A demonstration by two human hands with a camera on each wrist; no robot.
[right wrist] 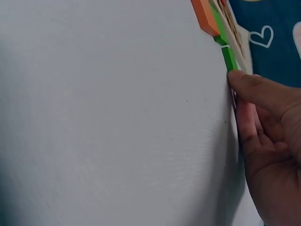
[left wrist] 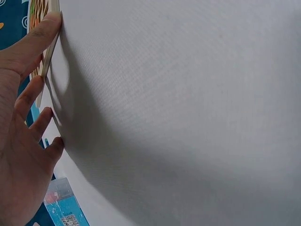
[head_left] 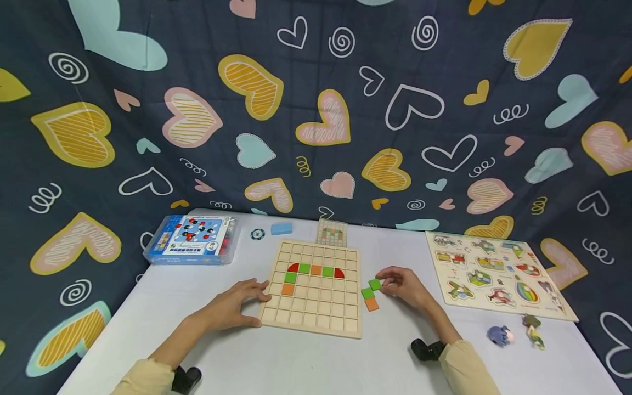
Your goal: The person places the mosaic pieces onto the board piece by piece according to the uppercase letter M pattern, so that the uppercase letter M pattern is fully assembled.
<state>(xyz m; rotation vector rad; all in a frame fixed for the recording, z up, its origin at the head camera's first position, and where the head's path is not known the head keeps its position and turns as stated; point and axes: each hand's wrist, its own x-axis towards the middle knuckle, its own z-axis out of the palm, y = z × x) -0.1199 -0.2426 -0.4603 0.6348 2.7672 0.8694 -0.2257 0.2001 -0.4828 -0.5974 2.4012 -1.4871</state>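
A square wooden grid board (head_left: 316,312) lies in the middle of the table. In its cells sit two red quarter-round tiles, several green square tiles and two orange ones, forming an arch with a left leg. My left hand (head_left: 236,305) is at the board's left edge, fingers spread, thumb near the front corner; the left wrist view shows the thumb (left wrist: 44,30) on the board's side. Right of the board, my right hand (head_left: 402,285) pinches a green square tile (head_left: 374,284) at its edge. Another green tile (head_left: 367,293) and an orange tile (head_left: 372,304) lie beside it.
A small pattern card (head_left: 332,232) lies behind the board. At the back left are a clear-lidded box (head_left: 192,238), a round chip (head_left: 257,234) and a blue block (head_left: 282,229). A picture puzzle board (head_left: 498,274) and two small figures (head_left: 500,335) are at the right.
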